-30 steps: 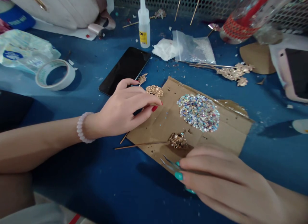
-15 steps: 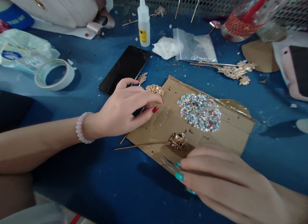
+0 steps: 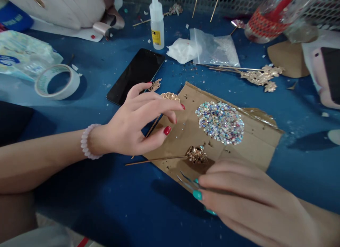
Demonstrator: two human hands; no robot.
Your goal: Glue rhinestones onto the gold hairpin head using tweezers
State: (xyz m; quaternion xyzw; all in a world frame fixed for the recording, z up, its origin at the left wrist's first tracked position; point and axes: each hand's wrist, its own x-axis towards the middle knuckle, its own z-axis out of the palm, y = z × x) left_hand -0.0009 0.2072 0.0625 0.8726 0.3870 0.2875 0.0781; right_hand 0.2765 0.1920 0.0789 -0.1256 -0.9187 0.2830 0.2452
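My left hand (image 3: 143,119), with red nails and a pale bead bracelet, hovers over the cardboard's left edge. Its fingers are apart with nothing visible between them. Beneath it are thin sticks and a gold flower ornament (image 3: 170,96), partly covered. A smaller gold ornament (image 3: 154,85) lies beyond the fingers. My right hand (image 3: 247,197), with teal nails, grips metal tweezers (image 3: 187,181) whose tips stand apart and empty. Just past those tips, a gold ornamented hairpin (image 3: 196,155) lies on the cardboard (image 3: 183,116). A pile of iridescent rhinestones (image 3: 221,123) sits farther back on it.
A black phone (image 3: 136,75) lies behind my left hand. Farther back stand a glue bottle (image 3: 157,26), crumpled tissue (image 3: 182,50) and a zip bag (image 3: 223,50). White tape (image 3: 57,82) is at left. More gold hairpins (image 3: 257,77) and a jar (image 3: 265,26) are at right.
My left thumb and fingers have spread farther apart, and the index finger has stretched to the right. My right hand and the tweezers stay nearly still. The view has shifted slightly.
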